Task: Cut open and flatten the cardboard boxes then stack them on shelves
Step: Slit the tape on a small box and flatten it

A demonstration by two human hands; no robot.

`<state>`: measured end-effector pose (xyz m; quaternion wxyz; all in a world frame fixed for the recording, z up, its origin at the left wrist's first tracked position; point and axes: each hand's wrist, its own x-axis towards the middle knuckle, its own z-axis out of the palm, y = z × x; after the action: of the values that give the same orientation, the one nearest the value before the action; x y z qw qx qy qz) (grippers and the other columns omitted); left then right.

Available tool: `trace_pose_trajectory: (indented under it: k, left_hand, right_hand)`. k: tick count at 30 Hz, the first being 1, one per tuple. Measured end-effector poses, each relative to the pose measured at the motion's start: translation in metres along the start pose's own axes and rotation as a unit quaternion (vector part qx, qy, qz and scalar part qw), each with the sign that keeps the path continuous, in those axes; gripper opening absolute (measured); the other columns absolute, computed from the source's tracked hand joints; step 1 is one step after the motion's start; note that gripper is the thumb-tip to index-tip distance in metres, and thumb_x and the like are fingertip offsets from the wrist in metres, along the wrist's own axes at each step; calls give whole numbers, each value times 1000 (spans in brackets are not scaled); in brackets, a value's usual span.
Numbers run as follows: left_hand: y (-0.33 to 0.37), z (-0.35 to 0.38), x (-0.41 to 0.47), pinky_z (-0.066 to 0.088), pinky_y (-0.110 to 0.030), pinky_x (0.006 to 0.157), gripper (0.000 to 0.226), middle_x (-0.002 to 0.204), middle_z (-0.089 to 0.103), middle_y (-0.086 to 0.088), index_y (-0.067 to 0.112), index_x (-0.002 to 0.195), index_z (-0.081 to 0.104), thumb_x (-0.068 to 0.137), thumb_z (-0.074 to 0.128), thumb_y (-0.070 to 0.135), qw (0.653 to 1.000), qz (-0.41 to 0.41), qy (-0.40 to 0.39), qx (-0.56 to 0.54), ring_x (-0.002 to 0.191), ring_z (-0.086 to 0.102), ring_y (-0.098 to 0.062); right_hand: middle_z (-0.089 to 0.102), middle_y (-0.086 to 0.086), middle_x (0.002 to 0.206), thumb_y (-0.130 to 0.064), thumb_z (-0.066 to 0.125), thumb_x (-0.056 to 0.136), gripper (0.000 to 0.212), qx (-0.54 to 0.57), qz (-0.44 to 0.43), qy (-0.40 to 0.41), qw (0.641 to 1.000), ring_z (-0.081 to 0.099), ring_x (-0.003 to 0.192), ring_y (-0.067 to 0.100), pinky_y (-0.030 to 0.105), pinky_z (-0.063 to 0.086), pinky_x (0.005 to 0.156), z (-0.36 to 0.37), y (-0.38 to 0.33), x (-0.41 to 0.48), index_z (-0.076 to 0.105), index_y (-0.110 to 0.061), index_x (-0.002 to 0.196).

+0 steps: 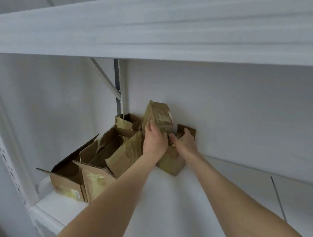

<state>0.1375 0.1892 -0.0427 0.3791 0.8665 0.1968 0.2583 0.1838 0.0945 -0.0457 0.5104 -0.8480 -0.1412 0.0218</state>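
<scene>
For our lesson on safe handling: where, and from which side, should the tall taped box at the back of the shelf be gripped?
Probably by its lower part, coming from the front, as the left hand does. The taped box stands on end near the back wall, with opened boxes crowding its left, so only the near face and edges are free.

Both bare arms reach forward, nearly straight, towards the far edge of the shelf [180,210]. The left grip [154,140] clasps a taped box [158,116]. The right grip [186,141] hooks its fingers over a cardboard flap [181,127].
</scene>
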Motion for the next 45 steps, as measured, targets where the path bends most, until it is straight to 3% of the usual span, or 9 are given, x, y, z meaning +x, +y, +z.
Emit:
trace_pose_trajectory:
  k: [9,13,18,24,28,32,35,39,45]
  left_hand:
    - [-7,-21,65,46,-45,103,51,135,53,-13,14,148,33,100,39,29,971,-119,-134,-159,120,53,-30]
    - [0,-31,62,47,-43,100,47,137,50,-7,19,143,42,97,41,29,985,-16,-83,-150,113,56,-25]
    - [36,-40,19,28,-49,113,35,131,52,-1,19,131,56,99,43,24,980,169,-22,-103,117,53,-20]
    - [66,-29,-51,30,-47,111,22,88,67,-8,7,112,54,96,40,9,970,240,11,-49,89,64,-29]
    - [67,-29,-71,49,-41,82,39,122,55,-9,11,128,47,89,51,11,976,183,-33,-114,107,57,-29]
    - [63,-29,-78,36,-42,110,86,152,31,-6,18,151,24,76,65,22,960,234,-152,-9,141,30,-24]
    - [67,-27,-105,36,-41,113,120,162,12,-1,28,155,-1,60,71,43,908,226,-344,78,145,26,-20]
    - [57,-16,-144,53,-23,86,120,157,24,12,33,154,-8,74,79,14,869,153,-471,19,97,64,-6]
    - [29,5,-167,32,-24,107,117,157,21,0,25,156,8,69,86,11,872,106,-478,-14,141,27,-14]
  right_hand:
    - [51,5,141,-36,57,96,51,280,82,-54,955,47,129,25,39,40,107,33,-36,37,42,-19,142]
    - [65,6,115,-28,57,97,33,362,50,-3,931,62,96,16,26,49,76,27,-41,27,53,-12,126]
    - [74,6,96,-43,67,89,52,451,48,57,890,69,85,20,36,56,77,-11,-53,-10,61,-5,123]
    - [69,-5,68,-43,72,83,40,404,103,58,907,67,73,14,28,55,62,-54,-36,-67,66,-11,108]
    - [67,1,96,-31,70,84,46,303,130,120,937,62,87,16,30,51,72,-80,-11,-102,56,-10,123]
    - [45,3,144,-35,77,76,101,74,97,88,989,50,125,23,29,42,91,-116,9,-133,17,-18,155]
    - [42,1,149,-38,81,66,116,-106,71,7,992,45,131,21,27,41,98,-130,17,-151,11,-21,156]
    - [42,0,148,-30,85,63,118,-178,13,-82,981,46,130,19,29,41,104,-134,28,-174,13,-20,155]
    - [46,1,139,-35,89,66,108,-93,8,-71,993,50,116,15,25,41,93,-132,62,-199,24,-20,151]
